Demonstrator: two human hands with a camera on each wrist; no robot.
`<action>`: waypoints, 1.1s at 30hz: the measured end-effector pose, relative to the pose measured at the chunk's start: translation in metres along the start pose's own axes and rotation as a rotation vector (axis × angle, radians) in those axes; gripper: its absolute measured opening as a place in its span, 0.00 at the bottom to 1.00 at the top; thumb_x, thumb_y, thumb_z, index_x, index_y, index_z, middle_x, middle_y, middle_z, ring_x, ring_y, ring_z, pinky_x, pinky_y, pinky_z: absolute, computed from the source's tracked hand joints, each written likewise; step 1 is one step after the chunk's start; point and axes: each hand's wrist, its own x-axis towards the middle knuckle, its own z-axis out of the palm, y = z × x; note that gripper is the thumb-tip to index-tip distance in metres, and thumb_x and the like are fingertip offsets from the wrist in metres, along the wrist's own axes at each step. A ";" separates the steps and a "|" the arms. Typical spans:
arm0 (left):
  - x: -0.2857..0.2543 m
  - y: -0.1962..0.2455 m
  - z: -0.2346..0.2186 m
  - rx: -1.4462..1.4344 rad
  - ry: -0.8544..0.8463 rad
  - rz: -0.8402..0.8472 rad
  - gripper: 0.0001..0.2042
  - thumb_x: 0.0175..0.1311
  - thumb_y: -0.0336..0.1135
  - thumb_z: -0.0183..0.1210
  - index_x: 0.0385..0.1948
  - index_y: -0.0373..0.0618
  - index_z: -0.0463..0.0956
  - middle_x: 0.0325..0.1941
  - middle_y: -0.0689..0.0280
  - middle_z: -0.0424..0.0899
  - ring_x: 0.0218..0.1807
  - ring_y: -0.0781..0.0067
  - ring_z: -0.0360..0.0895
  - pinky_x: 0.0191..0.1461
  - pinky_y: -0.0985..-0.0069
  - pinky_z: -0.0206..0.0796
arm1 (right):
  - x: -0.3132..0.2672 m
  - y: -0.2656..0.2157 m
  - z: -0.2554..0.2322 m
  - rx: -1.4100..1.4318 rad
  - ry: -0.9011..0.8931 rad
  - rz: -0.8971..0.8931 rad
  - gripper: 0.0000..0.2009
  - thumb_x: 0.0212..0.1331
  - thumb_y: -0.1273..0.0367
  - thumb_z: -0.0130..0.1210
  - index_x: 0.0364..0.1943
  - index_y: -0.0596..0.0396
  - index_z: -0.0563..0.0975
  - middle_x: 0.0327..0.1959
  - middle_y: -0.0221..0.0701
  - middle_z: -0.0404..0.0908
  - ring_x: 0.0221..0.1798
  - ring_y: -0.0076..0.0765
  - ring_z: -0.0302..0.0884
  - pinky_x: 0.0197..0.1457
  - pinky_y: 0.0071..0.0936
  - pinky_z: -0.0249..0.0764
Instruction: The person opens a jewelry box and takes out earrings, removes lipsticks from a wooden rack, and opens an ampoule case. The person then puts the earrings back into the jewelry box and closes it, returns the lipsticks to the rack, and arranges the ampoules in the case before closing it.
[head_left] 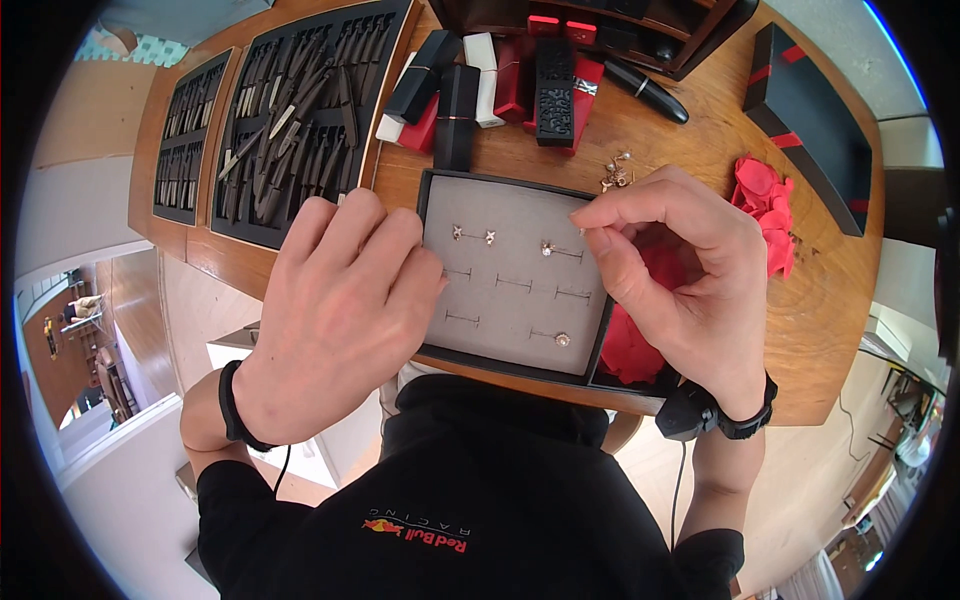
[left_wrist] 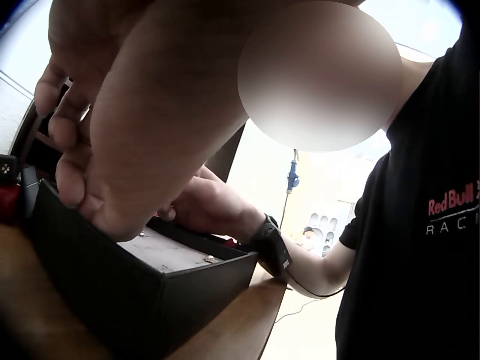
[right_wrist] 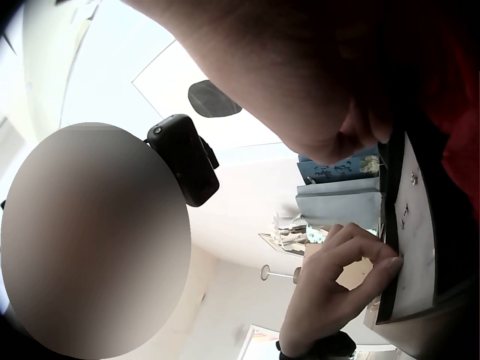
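Note:
A black jewelry box with a grey slotted pad lies in front of me. Several small earrings sit in the pad: a pair of flower-shaped studs, a sparkling one and a round one. My left hand grips the box's left edge with curled fingers, the thumb tip over the pad. Over the upper right corner, my right hand pinches a tiny pale piece between thumb and forefinger; its shape is mostly hidden.
Red petals fill the side compartment, with more petals on the table. Gold jewelry lies behind the box. Small boxes and a black case stand farther back. At left are trays of dark pieces; at right, a black lid.

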 end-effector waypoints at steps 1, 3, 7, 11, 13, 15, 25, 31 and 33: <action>-0.001 0.000 0.001 -0.018 0.012 -0.005 0.12 0.48 0.29 0.75 0.32 0.46 0.81 0.38 0.67 0.74 0.45 0.62 0.71 0.49 0.63 0.62 | 0.000 0.000 0.000 0.001 -0.001 0.005 0.09 0.62 0.82 0.64 0.44 0.60 0.87 0.37 0.30 0.85 0.39 0.22 0.81 0.43 0.19 0.76; -0.001 -0.001 -0.002 -0.038 0.019 -0.004 0.11 0.47 0.28 0.73 0.31 0.44 0.80 0.37 0.66 0.74 0.45 0.62 0.71 0.49 0.64 0.62 | 0.000 0.000 0.000 0.008 -0.001 0.003 0.09 0.62 0.82 0.64 0.44 0.60 0.87 0.37 0.30 0.85 0.39 0.22 0.81 0.43 0.19 0.76; -0.004 -0.004 -0.004 -0.109 0.031 -0.023 0.14 0.46 0.29 0.76 0.35 0.46 0.83 0.40 0.67 0.78 0.46 0.61 0.72 0.48 0.63 0.63 | 0.000 0.000 0.000 0.015 0.002 0.009 0.09 0.62 0.82 0.64 0.44 0.60 0.87 0.37 0.29 0.85 0.39 0.21 0.81 0.42 0.18 0.75; -0.002 -0.006 -0.004 -0.118 0.030 -0.011 0.15 0.45 0.29 0.76 0.36 0.46 0.83 0.41 0.67 0.78 0.46 0.62 0.73 0.49 0.63 0.63 | 0.000 -0.001 0.000 0.005 -0.001 0.011 0.09 0.62 0.82 0.64 0.44 0.60 0.87 0.37 0.29 0.85 0.39 0.21 0.81 0.42 0.18 0.75; -0.001 -0.006 -0.005 -0.072 0.006 0.011 0.15 0.45 0.28 0.76 0.36 0.45 0.83 0.40 0.67 0.78 0.45 0.62 0.73 0.49 0.64 0.63 | 0.001 -0.001 0.000 0.003 -0.001 0.011 0.09 0.63 0.81 0.64 0.45 0.60 0.87 0.37 0.29 0.84 0.39 0.20 0.81 0.42 0.18 0.75; 0.000 -0.005 -0.007 -0.038 -0.016 0.032 0.14 0.45 0.28 0.75 0.36 0.44 0.83 0.39 0.67 0.78 0.45 0.63 0.74 0.49 0.64 0.64 | 0.001 -0.002 0.000 0.009 -0.002 0.020 0.09 0.63 0.81 0.63 0.45 0.60 0.87 0.37 0.29 0.84 0.39 0.20 0.81 0.42 0.17 0.76; 0.005 0.006 0.007 0.159 0.123 0.186 0.07 0.32 0.29 0.61 0.16 0.38 0.75 0.27 0.65 0.69 0.39 0.64 0.71 0.39 0.69 0.61 | 0.000 -0.002 -0.001 0.021 -0.008 0.035 0.08 0.64 0.81 0.64 0.45 0.61 0.87 0.38 0.30 0.84 0.40 0.21 0.82 0.43 0.18 0.76; 0.003 0.001 0.006 0.053 0.141 0.177 0.08 0.32 0.29 0.61 0.17 0.38 0.77 0.28 0.65 0.70 0.40 0.64 0.72 0.41 0.69 0.62 | 0.001 -0.002 -0.001 0.004 -0.015 0.023 0.08 0.64 0.82 0.63 0.45 0.61 0.87 0.38 0.30 0.84 0.40 0.21 0.81 0.43 0.18 0.76; 0.001 0.001 -0.005 0.039 0.044 0.155 0.10 0.37 0.29 0.64 0.26 0.38 0.80 0.33 0.65 0.74 0.43 0.64 0.74 0.45 0.67 0.64 | 0.000 -0.002 0.000 0.019 -0.012 0.033 0.09 0.64 0.82 0.63 0.45 0.61 0.87 0.37 0.29 0.84 0.40 0.21 0.81 0.44 0.18 0.76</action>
